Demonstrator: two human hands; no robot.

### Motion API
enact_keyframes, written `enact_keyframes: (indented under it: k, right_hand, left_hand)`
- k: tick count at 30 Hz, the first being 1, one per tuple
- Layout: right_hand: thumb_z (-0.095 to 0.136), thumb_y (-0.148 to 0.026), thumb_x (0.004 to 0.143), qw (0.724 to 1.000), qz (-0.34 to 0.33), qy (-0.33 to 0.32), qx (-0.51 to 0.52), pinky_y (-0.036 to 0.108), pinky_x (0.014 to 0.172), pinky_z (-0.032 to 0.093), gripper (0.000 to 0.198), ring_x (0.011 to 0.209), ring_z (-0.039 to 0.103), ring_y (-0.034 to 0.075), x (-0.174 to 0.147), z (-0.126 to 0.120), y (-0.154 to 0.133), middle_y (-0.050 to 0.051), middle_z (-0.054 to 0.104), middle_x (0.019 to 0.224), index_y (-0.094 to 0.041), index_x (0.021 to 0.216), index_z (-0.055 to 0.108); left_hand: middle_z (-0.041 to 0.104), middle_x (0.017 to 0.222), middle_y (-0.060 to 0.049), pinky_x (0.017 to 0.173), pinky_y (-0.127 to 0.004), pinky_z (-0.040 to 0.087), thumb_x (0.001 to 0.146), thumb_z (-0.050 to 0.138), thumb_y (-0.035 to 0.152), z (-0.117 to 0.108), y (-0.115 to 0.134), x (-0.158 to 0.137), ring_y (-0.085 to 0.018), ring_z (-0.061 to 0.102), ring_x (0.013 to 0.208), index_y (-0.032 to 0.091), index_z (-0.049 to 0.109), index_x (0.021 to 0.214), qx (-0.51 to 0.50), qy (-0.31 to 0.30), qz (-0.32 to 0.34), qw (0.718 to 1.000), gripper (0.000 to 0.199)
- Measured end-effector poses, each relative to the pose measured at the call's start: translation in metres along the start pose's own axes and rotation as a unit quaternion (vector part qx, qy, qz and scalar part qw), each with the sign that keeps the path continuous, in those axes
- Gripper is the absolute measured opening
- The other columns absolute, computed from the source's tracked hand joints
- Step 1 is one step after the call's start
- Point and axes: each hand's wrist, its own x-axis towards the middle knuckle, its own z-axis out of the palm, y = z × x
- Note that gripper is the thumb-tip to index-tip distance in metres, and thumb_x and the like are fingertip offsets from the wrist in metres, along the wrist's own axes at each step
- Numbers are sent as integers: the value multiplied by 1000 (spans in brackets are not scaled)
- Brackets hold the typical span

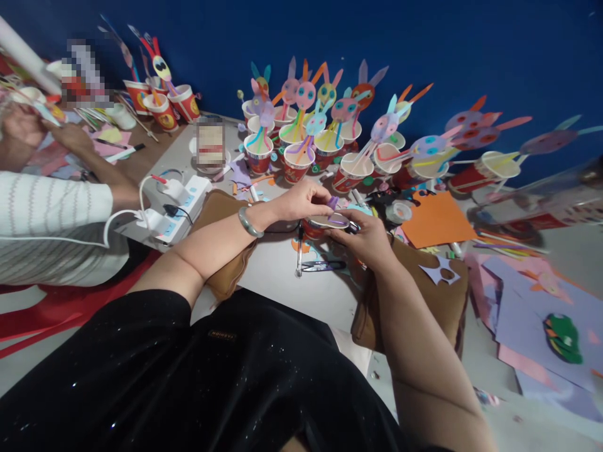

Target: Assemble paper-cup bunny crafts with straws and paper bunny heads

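My left hand (pixel 308 201), with a bangle at the wrist, pinches a small purple piece (pixel 332 203) above a red-and-white paper cup (pixel 315 230). What the purple piece is made of is too small to tell. Around the cup's right side my right hand (pixel 360 232) grips the rim, its fingertips partly hidden. A thin purple strip (pixel 336 220) shows at the cup's mouth. Just below on the table lie small thread snips (pixel 323 266) and a silvery pen-like tool (pixel 299 254).
Paper cups with colourful rabbit-head figures (pixel 306 94) stand in a cluster along the blue wall. Brown cushions (pixel 414 289) lie under my forearms. A power strip (pixel 183 207) with cables sits left, beside another person's arm (pixel 89 157). Orange paper (pixel 438 218) and purple sheets (pixel 532 326) lie right.
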Motion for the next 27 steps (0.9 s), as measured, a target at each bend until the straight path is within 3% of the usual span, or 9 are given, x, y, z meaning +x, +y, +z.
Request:
enact_keyframes:
  k: [5,8,11,14,17,20,27]
  right_hand:
    - [79,-43,83,999,-41,-10,-9,48,96,59,58,109,75,33,-2,-1,3,11,80,120,-21,135,71]
    - [79,-46,84,999,-37,-22,9,48,93,60,81,105,76,32,-3,1,4,12,80,119,-23,157,52]
    - [81,-53,82,999,-18,-24,33,46,90,61,94,103,76,31,-3,2,5,12,79,118,-24,162,41]
    - [87,-55,73,999,19,-4,41,44,85,60,90,98,75,30,-1,2,6,12,79,113,-21,149,55]
    - [88,-55,68,997,67,-3,38,37,69,56,62,77,70,25,0,2,4,9,78,93,-18,115,72]
    - [83,-56,74,994,96,-24,44,32,55,46,41,59,61,19,0,2,0,3,69,70,-20,93,74]
    - [77,-45,76,998,50,-16,38,28,56,45,29,60,59,17,1,5,-5,1,72,71,-20,91,76]
  left_hand:
    - [56,65,2,66,-27,36,79,73,26,-2,0,0,-10,47,65,13,71,72,-9,-53,10,998,15]
    - [54,65,2,65,-28,35,80,71,28,-2,0,0,-10,46,65,14,68,71,-2,-66,29,997,17]
    - [52,65,3,65,-27,34,80,70,27,0,0,-1,-10,44,65,14,65,68,3,-42,29,999,18]
    - [51,64,4,65,-27,33,80,69,26,0,1,0,-9,43,65,14,64,67,12,-11,15,1000,18]
    - [54,65,3,67,-27,36,81,70,28,0,-1,1,-10,46,67,13,65,69,12,1,13,1000,19]
    - [57,67,1,68,-27,38,81,69,28,-1,-5,2,-11,49,69,13,68,72,6,-3,19,1000,18]
    - [58,67,2,68,-28,38,79,71,24,-2,-5,4,-11,49,68,14,69,71,3,-17,6,1000,13]
